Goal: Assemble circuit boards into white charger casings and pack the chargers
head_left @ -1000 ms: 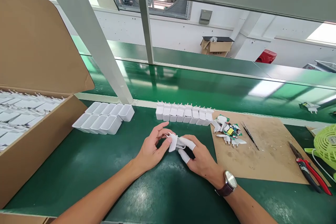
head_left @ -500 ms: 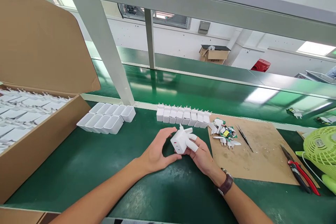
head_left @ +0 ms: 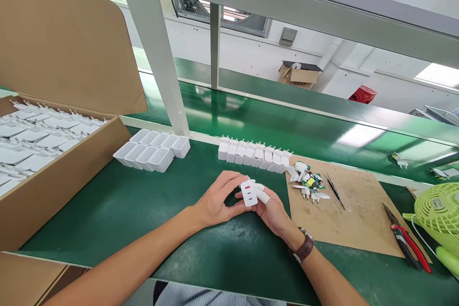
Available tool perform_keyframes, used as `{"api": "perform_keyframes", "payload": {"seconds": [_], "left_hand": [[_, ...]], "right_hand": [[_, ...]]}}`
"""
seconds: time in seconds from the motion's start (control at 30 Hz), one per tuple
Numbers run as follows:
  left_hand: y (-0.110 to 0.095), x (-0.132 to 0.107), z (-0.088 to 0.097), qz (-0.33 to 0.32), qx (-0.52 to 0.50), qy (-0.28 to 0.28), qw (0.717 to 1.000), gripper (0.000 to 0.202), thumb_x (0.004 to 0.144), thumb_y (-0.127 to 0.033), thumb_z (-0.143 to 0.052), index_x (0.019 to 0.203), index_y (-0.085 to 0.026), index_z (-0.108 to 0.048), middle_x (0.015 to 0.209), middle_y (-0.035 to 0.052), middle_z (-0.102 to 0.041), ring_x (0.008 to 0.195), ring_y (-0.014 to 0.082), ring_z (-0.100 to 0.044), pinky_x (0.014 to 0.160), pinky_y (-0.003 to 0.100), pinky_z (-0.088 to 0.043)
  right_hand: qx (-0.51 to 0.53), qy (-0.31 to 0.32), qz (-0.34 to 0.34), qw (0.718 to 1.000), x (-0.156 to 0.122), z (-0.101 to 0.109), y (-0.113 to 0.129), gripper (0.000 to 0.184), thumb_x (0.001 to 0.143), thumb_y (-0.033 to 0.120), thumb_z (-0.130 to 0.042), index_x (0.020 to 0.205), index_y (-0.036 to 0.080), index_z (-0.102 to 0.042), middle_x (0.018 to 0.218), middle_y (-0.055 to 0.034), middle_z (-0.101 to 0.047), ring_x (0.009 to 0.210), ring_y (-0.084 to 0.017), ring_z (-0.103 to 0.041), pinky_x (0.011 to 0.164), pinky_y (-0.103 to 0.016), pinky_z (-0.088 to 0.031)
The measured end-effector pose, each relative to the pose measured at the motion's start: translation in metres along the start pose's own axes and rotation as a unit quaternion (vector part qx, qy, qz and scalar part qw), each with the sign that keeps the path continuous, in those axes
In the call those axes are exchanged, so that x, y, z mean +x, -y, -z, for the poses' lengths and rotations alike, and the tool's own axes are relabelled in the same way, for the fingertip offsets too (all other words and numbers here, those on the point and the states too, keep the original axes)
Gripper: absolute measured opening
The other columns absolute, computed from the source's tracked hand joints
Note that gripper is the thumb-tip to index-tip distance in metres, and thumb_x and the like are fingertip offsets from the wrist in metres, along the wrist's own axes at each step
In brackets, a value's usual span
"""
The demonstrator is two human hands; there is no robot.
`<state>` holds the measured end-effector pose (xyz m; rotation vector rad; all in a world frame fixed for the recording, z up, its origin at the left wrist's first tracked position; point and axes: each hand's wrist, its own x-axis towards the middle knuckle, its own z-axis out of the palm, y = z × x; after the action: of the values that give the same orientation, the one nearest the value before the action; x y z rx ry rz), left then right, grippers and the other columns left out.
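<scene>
A white charger (head_left: 248, 193) with one red and two dark ports on its face is held between my hands, over the green tabletop. My right hand (head_left: 274, 210), with white covers on two fingers, grips it from the right. On its left side, the fingertips and thumb of my left hand (head_left: 218, 201) close on the same charger. Behind my hands stands a row of white chargers (head_left: 251, 153) with plug pins pointing up. White open-topped casings (head_left: 150, 150) are grouped to the left of that row.
An open cardboard box (head_left: 71, 158) full of white chargers stands at left. On a brown board (head_left: 351, 215) at right lie circuit boards (head_left: 311, 181), tweezers (head_left: 335, 190) and red-black pliers (head_left: 407, 239). A green fan (head_left: 437, 210) sits at the right edge. A metal post (head_left: 154, 48) rises behind.
The charger has turned so its port face points toward me. My left hand has closed in on it from the left. The whole view has shifted slightly.
</scene>
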<state>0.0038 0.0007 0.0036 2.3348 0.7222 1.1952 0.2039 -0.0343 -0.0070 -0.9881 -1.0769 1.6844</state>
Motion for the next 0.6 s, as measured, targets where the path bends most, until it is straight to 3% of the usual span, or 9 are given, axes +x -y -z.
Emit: {"api": "perform_keyframes", "payload": {"seconds": [0.23,0.33,0.47,0.6], "left_hand": [[-0.001,-0.001,0.001,-0.007,0.007,-0.002,1.000,0.062,0.089,-0.037,-0.078,0.143,-0.024,-0.051,0.126,0.0147,-0.063,0.114,0.0285,-0.063,0.096,0.047,-0.058],[-0.001,-0.002,0.000,-0.002,0.005,0.002,1.000,0.066,0.089,-0.033,-0.076,0.148,-0.025,-0.045,0.130,0.0153,-0.061,0.118,0.0293,-0.062,0.099,0.048,-0.057],[0.002,-0.006,-0.001,0.068,0.021,0.024,0.997,0.071,0.090,-0.027,-0.072,0.152,-0.025,-0.037,0.138,0.0163,-0.058,0.127,0.0334,-0.058,0.105,0.054,-0.052],[0.009,-0.010,-0.002,0.176,0.019,0.047,0.983,0.078,0.088,-0.029,-0.071,0.155,-0.024,-0.032,0.136,0.0157,-0.059,0.125,0.0351,-0.059,0.105,0.057,-0.051]], "right_hand": [[0.037,0.019,0.006,0.999,0.000,-0.002,0.002,0.037,0.096,0.049,-0.059,0.116,0.019,-0.069,0.096,-0.0100,-0.077,0.095,-0.029,-0.075,0.079,-0.046,-0.064],[0.012,0.005,0.013,1.000,0.001,0.001,-0.002,0.039,0.096,0.051,-0.057,0.119,0.020,-0.067,0.104,-0.0105,-0.076,0.098,-0.030,-0.075,0.081,-0.048,-0.064],[-0.092,-0.087,0.122,0.984,0.001,0.004,-0.011,0.040,0.093,0.049,-0.065,0.124,0.024,-0.060,0.123,-0.0113,-0.071,0.109,-0.027,-0.071,0.092,-0.047,-0.063],[-0.218,-0.113,0.179,0.953,-0.003,0.001,-0.017,0.038,0.090,0.040,-0.072,0.121,0.023,-0.058,0.115,-0.0100,-0.071,0.103,-0.023,-0.071,0.095,-0.043,-0.061]]}}
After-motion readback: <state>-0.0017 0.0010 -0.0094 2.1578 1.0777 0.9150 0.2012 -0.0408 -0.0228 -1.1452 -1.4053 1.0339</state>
